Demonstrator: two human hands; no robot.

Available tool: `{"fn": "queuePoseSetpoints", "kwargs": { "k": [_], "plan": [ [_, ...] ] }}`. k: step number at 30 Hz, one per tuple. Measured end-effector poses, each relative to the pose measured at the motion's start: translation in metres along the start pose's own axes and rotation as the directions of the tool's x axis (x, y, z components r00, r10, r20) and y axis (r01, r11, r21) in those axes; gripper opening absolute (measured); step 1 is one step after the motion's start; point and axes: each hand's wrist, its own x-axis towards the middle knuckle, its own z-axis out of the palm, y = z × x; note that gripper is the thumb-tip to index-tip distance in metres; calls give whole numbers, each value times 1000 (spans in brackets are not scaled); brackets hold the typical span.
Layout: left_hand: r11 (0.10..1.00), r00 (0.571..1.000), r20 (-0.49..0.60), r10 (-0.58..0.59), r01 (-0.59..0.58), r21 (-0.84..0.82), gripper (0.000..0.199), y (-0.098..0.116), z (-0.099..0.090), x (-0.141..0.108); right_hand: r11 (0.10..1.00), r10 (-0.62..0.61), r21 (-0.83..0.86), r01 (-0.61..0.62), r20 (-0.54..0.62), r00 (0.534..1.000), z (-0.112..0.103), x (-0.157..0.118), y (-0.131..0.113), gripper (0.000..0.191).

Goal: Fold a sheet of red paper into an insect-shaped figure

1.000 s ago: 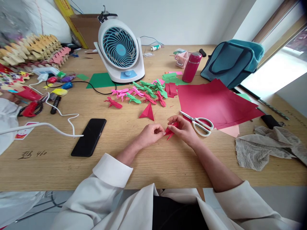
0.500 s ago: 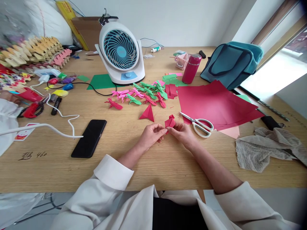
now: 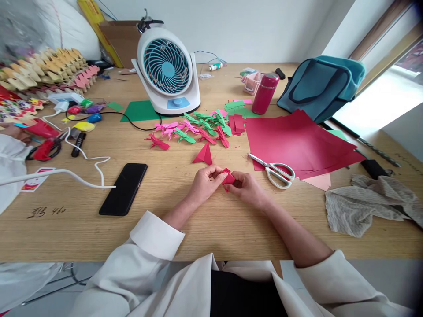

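Tabletop (image 3: 172,244) of light-brown wood lies before a plain white wall (image 3: 251,31). Between the left hand (image 3: 205,183) and the right hand (image 3: 247,189), a small folded red paper piece (image 3: 228,177) is pinched from both sides by nearly closed fingers (image 3: 218,180), which partly hide it; at far left, another person's white sleeve (image 3: 11,169) is cut off.

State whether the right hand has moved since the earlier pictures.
Yes: judged against the scissors lying on the table, the right hand has shifted left and slightly down the view.

Folded piece (image 3: 228,178) – matt paper; tabletop (image 3: 211,231) – smooth wood.
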Motion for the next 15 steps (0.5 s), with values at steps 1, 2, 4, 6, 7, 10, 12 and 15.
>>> {"fn": "queuePoseSetpoints", "kwargs": {
  "k": [1,2,4,6,7,10,12,15],
  "plan": [
    [1000,1000,-2,5,-5,7,19,-1,0,0,1000,-1,-5,1,8,1000,0,0,-1,19],
    [1000,1000,-4,12,-12,8,19,-1,1,0,1000,1,-5,-1,17,1000,-1,0,-2,21],
    [1000,1000,2,13,-13,-15,19,-2,2,-1,1000,6,13,-7,33,999,-1,0,-3,27],
    [999,1000,22,-3,4,-52,19,-3,3,-1,999,4,43,-5,36,999,-2,1,-2,34],
    [998,999,35,-14,16,-65,20,-3,4,-2,998,0,55,-2,35,999,-3,1,-2,37],
    [998,998,59,-14,18,-53,23,-2,4,-2,998,-6,59,4,34,999,-3,2,2,38],
    [999,999,45,-2,3,-39,26,-2,4,-2,998,-1,61,-1,32,999,-2,3,3,38],
    [996,1000,-1,-8,8,-93,29,-4,5,-2,994,19,109,-23,34,999,-1,4,3,37]
  ]
}}
